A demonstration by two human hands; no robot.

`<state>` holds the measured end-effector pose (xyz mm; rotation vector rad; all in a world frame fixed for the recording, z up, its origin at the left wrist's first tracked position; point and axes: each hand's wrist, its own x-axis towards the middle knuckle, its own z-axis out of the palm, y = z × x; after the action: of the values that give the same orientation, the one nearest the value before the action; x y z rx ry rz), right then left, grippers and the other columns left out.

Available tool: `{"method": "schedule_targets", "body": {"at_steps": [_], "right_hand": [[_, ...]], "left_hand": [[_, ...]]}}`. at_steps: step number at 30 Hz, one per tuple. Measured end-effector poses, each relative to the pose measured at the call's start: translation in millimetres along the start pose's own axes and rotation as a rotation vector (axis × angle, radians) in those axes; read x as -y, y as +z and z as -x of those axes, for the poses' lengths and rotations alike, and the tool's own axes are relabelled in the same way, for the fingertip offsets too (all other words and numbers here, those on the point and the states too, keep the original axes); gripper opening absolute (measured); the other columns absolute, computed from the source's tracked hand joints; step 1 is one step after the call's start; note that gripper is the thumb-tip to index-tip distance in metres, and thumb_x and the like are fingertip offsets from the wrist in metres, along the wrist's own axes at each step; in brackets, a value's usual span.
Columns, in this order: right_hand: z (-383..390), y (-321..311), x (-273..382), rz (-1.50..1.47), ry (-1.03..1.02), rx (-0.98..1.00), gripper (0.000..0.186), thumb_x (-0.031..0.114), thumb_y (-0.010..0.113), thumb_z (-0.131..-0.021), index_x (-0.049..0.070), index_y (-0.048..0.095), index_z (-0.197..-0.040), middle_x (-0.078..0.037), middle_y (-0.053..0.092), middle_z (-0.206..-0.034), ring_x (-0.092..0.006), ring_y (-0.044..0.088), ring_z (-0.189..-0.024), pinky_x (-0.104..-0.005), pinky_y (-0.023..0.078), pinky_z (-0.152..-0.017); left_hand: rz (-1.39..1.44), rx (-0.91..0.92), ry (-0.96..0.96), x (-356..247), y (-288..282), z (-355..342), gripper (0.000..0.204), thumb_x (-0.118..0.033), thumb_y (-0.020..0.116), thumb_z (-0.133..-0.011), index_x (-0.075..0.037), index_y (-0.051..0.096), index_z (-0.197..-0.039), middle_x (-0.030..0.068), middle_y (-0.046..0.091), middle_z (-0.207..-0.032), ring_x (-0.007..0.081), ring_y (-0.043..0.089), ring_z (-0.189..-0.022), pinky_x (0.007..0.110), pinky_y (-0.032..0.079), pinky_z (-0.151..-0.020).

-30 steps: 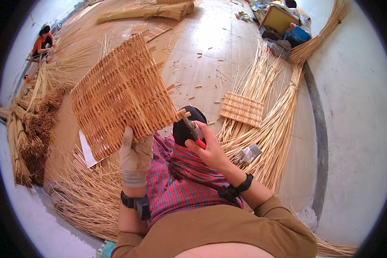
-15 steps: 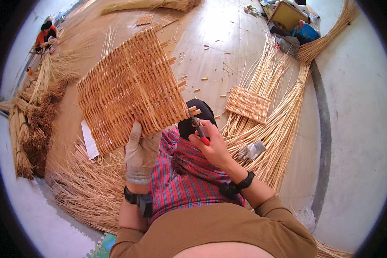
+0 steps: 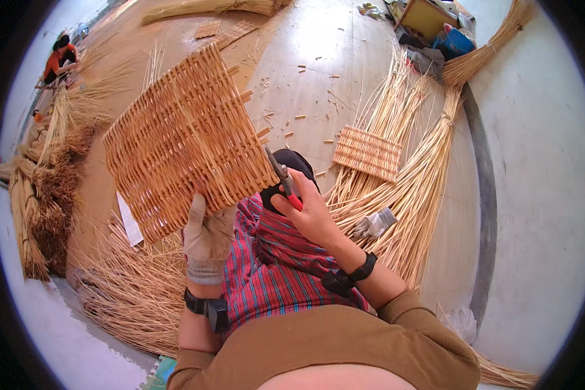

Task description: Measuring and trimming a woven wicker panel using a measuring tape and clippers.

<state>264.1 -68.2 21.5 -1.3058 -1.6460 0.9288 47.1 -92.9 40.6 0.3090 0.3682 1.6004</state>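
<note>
A woven wicker panel [image 3: 187, 143] is held up in front of me, tilted, with several short stake ends sticking out along its right edge. My left hand [image 3: 208, 237], in a pale work glove, grips its lower edge with the thumb on the near face; the fingers behind are hidden. My bare right hand [image 3: 309, 211] is closed around red-handled pruning shears [image 3: 290, 187]. The shears' blades touch the panel's lower right edge, near its corner. No stake end shows beyond the edge right by the blades.
A smaller woven panel [image 3: 368, 153] lies on long loose rods [image 3: 429, 201] at right, with a grey glove [image 3: 374, 225] nearby. More rods [image 3: 133, 286] spread at left, beside upright bundles [image 3: 39, 208]. Offcuts dot the floor. Another person [image 3: 60, 60] sits far left.
The stake ends that stood out by the shears are gone from that corner. The shears' blades have moved up and left along the panel's edge.
</note>
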Motion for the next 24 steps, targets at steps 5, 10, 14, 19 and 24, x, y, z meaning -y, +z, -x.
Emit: {"method": "schedule_targets", "body": {"at_steps": [5, 10, 14, 19, 24], "right_hand": [[-7, 3, 7, 0.089, -0.068, -0.103, 0.067, 0.046, 0.071, -0.091, 0.001, 0.051, -0.137, -0.02, 0.063, -0.117, -0.04, 0.057, -0.112, -0.0459, 0.044, -0.098], [-10, -3, 1, 0.082, -0.018, -0.07, 0.058, 0.046, 0.071, -0.091, 0.004, 0.056, -0.127, -0.022, 0.064, -0.109, -0.0423, 0.06, -0.106, -0.0482, 0.047, -0.091], [-15, -5, -14, 0.269, -0.018, -0.095, 0.043, 0.047, 0.071, -0.091, 0.007, 0.059, -0.104, -0.022, 0.065, -0.088, -0.044, 0.064, -0.089, -0.0516, 0.05, -0.072], [-22, -9, -30, 0.378, -0.008, -0.235, 0.044, 0.048, 0.068, -0.094, 0.009, 0.053, -0.081, -0.018, 0.055, -0.059, -0.0453, 0.06, -0.062, -0.0514, 0.046, -0.055], [-12, -9, -15, 0.047, 0.005, -0.134, 0.046, 0.043, 0.068, -0.094, 0.005, 0.058, -0.119, -0.024, 0.067, -0.101, -0.0444, 0.062, -0.101, -0.0497, 0.049, -0.087]], "left_hand": [[0.026, -0.029, -0.052, 2, 0, 1, 0.056, -0.012, 0.059, -0.102, -0.004, 0.036, -0.153, 0.0169, 0.047, -0.153, 0.0338, 0.049, -0.139, 0.056, 0.044, -0.116], [-0.015, 0.018, -0.074, 8, 7, 2, 0.058, -0.016, 0.059, -0.103, -0.004, 0.034, -0.154, 0.0161, 0.045, -0.155, 0.0318, 0.046, -0.142, 0.052, 0.041, -0.119], [-0.059, 0.02, -0.079, 9, 4, 6, 0.057, -0.016, 0.061, -0.102, -0.004, 0.037, -0.152, 0.0166, 0.046, -0.154, 0.0325, 0.046, -0.142, 0.052, 0.041, -0.119], [0.066, -0.057, -0.13, 8, -2, 8, 0.058, -0.014, 0.061, -0.102, -0.005, 0.036, -0.153, 0.0167, 0.045, -0.154, 0.0332, 0.045, -0.143, 0.055, 0.039, -0.119], [0.093, -0.045, -0.157, 11, 0, 11, 0.059, -0.011, 0.06, -0.101, -0.006, 0.035, -0.154, 0.0165, 0.044, -0.155, 0.0336, 0.045, -0.142, 0.056, 0.04, -0.119]]}}
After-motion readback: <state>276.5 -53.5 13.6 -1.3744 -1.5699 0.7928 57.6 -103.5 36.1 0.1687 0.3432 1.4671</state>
